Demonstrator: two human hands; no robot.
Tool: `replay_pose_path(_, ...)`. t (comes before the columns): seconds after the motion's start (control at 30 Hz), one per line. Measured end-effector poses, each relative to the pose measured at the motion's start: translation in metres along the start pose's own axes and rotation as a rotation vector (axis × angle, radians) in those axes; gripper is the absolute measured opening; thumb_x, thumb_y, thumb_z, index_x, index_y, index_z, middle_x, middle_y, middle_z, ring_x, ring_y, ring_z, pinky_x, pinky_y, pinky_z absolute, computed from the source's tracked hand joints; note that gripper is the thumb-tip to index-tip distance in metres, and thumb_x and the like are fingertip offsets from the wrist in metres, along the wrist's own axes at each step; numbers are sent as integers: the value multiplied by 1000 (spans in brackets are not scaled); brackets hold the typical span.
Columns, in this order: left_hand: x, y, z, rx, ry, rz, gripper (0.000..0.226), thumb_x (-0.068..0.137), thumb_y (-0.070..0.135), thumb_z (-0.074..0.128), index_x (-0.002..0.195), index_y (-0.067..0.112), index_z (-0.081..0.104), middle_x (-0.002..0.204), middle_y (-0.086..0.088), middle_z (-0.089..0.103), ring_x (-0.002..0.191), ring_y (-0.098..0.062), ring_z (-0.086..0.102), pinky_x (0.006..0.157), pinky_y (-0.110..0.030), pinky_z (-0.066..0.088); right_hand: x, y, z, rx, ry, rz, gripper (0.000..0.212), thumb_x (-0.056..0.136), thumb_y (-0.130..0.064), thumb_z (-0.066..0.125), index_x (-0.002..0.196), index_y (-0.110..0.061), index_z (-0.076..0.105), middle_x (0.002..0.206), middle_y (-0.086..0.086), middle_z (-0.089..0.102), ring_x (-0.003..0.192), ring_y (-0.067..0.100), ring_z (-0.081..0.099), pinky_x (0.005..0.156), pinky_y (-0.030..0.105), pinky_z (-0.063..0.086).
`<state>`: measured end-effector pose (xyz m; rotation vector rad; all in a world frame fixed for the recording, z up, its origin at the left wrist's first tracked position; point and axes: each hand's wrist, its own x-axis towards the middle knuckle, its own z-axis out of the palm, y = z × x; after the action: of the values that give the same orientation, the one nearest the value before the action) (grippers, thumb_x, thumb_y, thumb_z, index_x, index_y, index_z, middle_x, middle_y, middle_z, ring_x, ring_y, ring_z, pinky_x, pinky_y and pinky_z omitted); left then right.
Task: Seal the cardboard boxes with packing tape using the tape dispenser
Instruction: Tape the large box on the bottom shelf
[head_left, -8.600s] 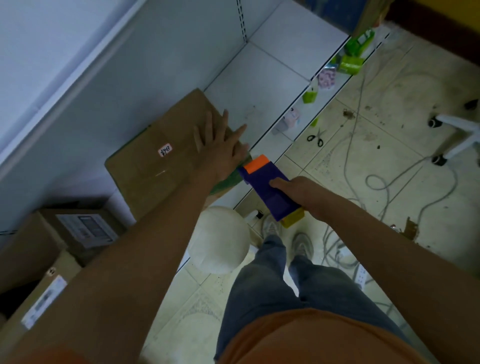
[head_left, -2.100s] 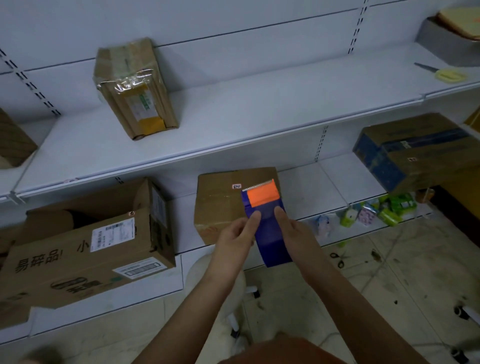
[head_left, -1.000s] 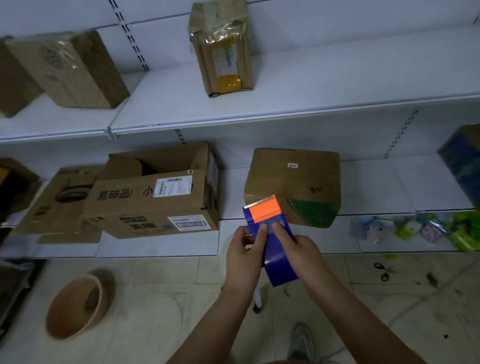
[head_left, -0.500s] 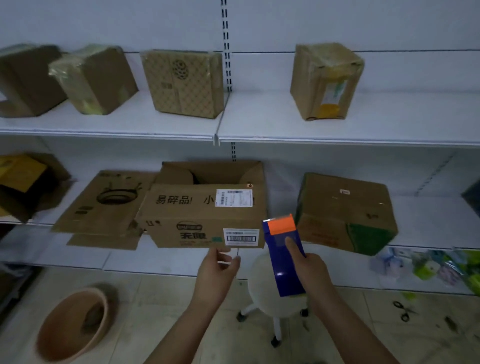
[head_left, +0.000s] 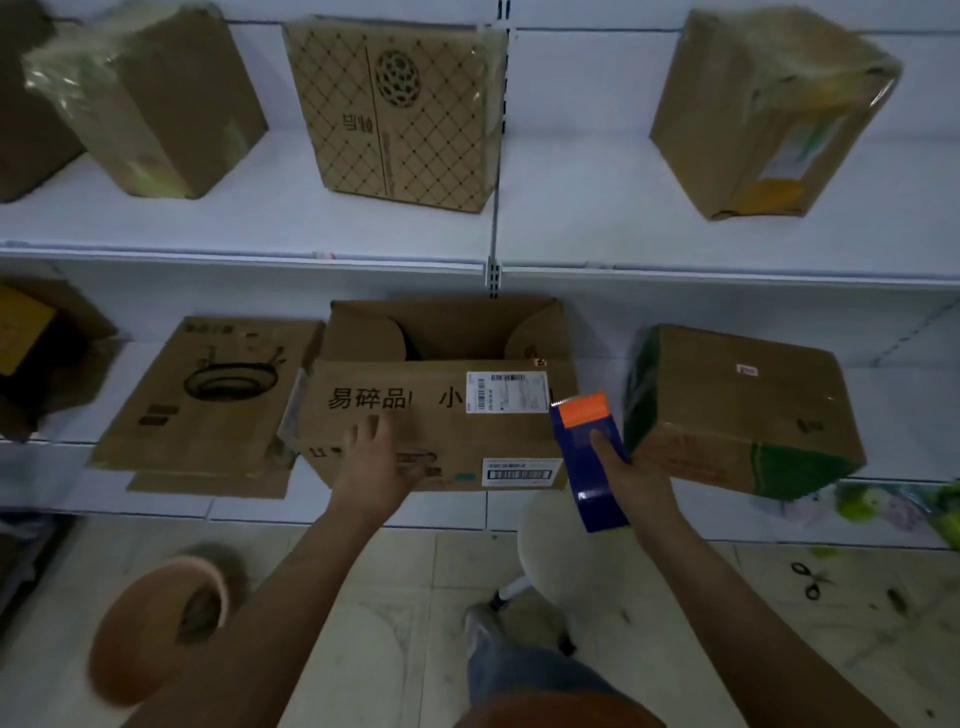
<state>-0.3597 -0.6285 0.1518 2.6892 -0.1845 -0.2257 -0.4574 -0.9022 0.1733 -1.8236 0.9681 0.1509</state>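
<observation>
I have my left hand (head_left: 375, 462) laid against the near face of the open cardboard box (head_left: 441, 415) on the lower shelf (head_left: 363, 501), fingers fairly straight and spread on the cardboard, gripping nothing. My right hand (head_left: 631, 480) grips the tape dispenser (head_left: 589, 457), a blue body with an orange plate and a toothed edge at its far end, held upright just right of that box's near right corner and in front of it; I cannot tell whether it touches the box. The open box has its top flaps up, printed Chinese characters across the front and two white barcode labels (head_left: 506, 391). To its left lies a flattened carton (head_left: 218, 395) printed with a pan drawing; to its right sits a closed brown box (head_left: 737, 405) with green patches, tilted at the shelf edge. On the upper shelf (head_left: 597, 244) stand a diamond-patterned box (head_left: 400, 109), a plastic-wrapped box (head_left: 150, 98) to its left and another wrapped box (head_left: 769, 114) to the far right. Below my right hand is a white round stool (head_left: 561, 551); a terracotta-coloured bowl (head_left: 156, 623) lies on the tiled floor at near left, and scissors (head_left: 808, 579) lie on the floor at right.
</observation>
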Motion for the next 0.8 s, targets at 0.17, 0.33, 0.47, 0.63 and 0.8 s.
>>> replay_pose_path(0.17, 67, -16, -2, 133, -57, 79, 80, 82, 44, 76, 145, 11, 40, 145, -13, 42, 132, -32, 35, 111, -44, 31, 47, -22, 26, -48, 63, 1, 56, 93, -57, 51, 68, -7, 51, 73, 22, 63, 62, 29, 58, 62, 33, 44)
replay_pose_path(0.33, 126, -25, 1, 200, -165, 152, 87, 84, 52, 70, 153, 21, 26, 152, -10, 32, 139, -34, 28, 110, -53, 35, 57, -26, 40, -184, 118, 6, 55, 95, -54, 51, 58, -15, 37, 48, 2, 41, 42, 16, 39, 45, 24, 28)
replay_pose_path(0.47, 159, -30, 9, 282, -283, 198, 106, 83, 58, 69, 158, 21, 4, 164, -7, 11, 150, -30, 9, 116, -59, 23, 40, -32, 43, -288, 63, -100, 31, 97, -50, 50, 68, -39, 43, 62, -13, 46, 55, 2, 43, 52, 19, 34)
replay_pose_path(0.63, 176, -26, 6, 468, -347, 174, 108, 69, 71, 73, 152, 21, 25, 152, -13, 28, 137, -36, 27, 112, -52, 26, 38, -33, 55, -300, 151, 88, 57, 93, -63, 45, 65, -13, 45, 60, 7, 52, 52, 18, 49, 50, 28, 37)
replay_pose_path(0.8, 145, -33, -23, 351, -220, 347, 70, 73, 53, 79, 128, 19, 52, 134, -7, 50, 123, -29, 46, 97, -42, 36, 8, -44, 45, -118, 195, 162, 64, 93, -62, 46, 80, 0, 59, 86, 27, 65, 67, 28, 56, 67, 34, 44)
